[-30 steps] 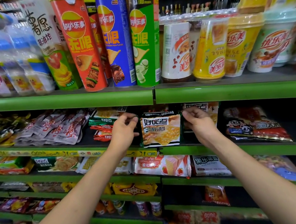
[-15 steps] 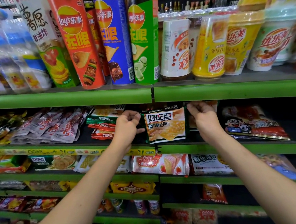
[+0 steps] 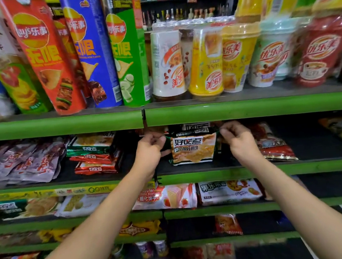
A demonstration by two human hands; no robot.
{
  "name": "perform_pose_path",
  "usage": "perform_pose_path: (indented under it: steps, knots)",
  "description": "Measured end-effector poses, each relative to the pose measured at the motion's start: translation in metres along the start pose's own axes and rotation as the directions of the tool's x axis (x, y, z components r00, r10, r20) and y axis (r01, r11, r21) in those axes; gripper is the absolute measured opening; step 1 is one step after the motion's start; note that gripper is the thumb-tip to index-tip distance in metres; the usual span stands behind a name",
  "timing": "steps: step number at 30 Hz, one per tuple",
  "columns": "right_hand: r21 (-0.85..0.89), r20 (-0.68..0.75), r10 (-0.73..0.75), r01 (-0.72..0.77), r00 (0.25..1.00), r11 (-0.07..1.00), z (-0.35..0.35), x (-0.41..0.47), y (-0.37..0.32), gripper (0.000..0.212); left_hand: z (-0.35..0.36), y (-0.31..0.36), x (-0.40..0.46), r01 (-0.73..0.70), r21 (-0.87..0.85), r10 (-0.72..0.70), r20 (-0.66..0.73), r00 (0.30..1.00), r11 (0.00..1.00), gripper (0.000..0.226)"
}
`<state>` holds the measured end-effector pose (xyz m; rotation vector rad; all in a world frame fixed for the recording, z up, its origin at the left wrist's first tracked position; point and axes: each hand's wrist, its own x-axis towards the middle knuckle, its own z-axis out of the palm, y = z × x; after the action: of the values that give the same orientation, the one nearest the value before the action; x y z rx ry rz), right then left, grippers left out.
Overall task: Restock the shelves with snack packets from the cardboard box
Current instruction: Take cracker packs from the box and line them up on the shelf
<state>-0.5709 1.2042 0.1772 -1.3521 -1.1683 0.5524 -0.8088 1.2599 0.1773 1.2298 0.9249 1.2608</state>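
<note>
Left hand point(image 3: 149, 147) and right hand point(image 3: 237, 138) each pinch a top corner of the biscuit packet point(image 3: 194, 149), standing near the front edge of the second shelf point(image 3: 254, 172): placement nearly done, release left, cardboard box unseen

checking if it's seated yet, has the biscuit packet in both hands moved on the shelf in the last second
Yes. The biscuit packet has shifted right and slightly up against the seam in the green shelf edge above it.
</note>
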Motion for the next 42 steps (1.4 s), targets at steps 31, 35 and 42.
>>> perform_pose_path:
  steps: [31, 35, 42]
  knots:
    - [-0.03, -0.058, 0.151, -0.153, 0.987, 0.988, -0.032, 0.028, 0.022, 0.022, 0.042, -0.009, 0.024, 0.174, -0.004, -0.174, -0.058, 0.983, 0.985, 0.009]
    - [-0.072, -0.02, 0.19, -0.191, 0.982, 0.979, -0.043, 0.025, 0.027, 0.038, 0.027, -0.016, 0.022, 0.182, 0.304, -0.205, 0.045, 0.978, 0.935, 0.031]
    - [-0.515, 0.205, 0.305, -0.163, 0.93, 0.842, -0.032, 0.011, 0.017, 0.098, 0.029, -0.024, 0.021, 0.132, 0.658, -0.384, 0.256, 0.887, 0.742, 0.102]
